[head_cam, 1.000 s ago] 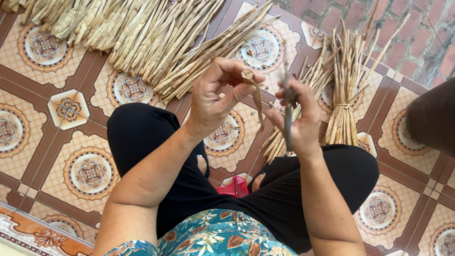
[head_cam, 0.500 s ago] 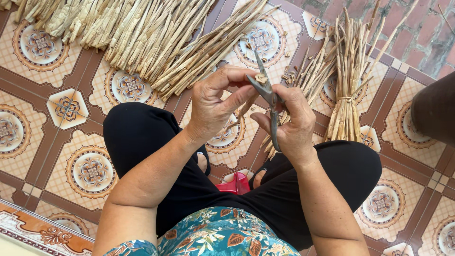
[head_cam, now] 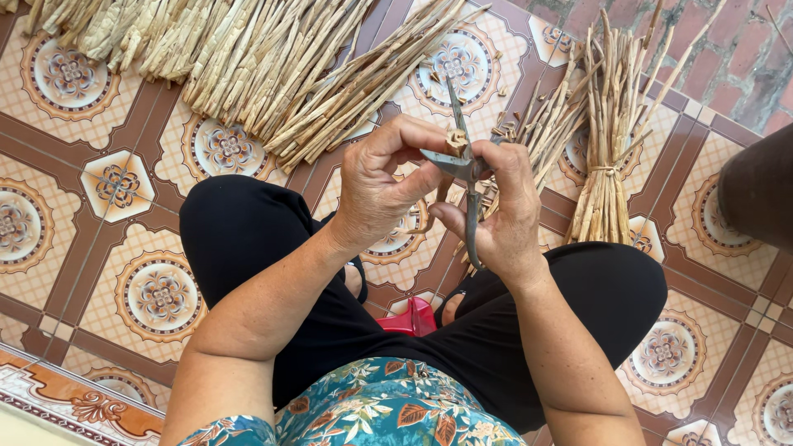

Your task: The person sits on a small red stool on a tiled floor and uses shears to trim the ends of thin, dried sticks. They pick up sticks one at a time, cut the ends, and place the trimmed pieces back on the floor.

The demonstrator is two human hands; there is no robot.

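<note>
Now stalk piece (head_cam: 456,141) pinched by left hand (head_cam: 382,186), between scissors (head_cam: 462,169) blades.

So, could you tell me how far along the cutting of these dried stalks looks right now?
Looks done: a tied bundle of pale dried stalks stands at the right. In hand: the left hand holds a short tan stalk piece against open grey metal scissors gripped by the right hand. Left: a large loose pile of long dried stalks lies on the patterned tiled floor.
</note>
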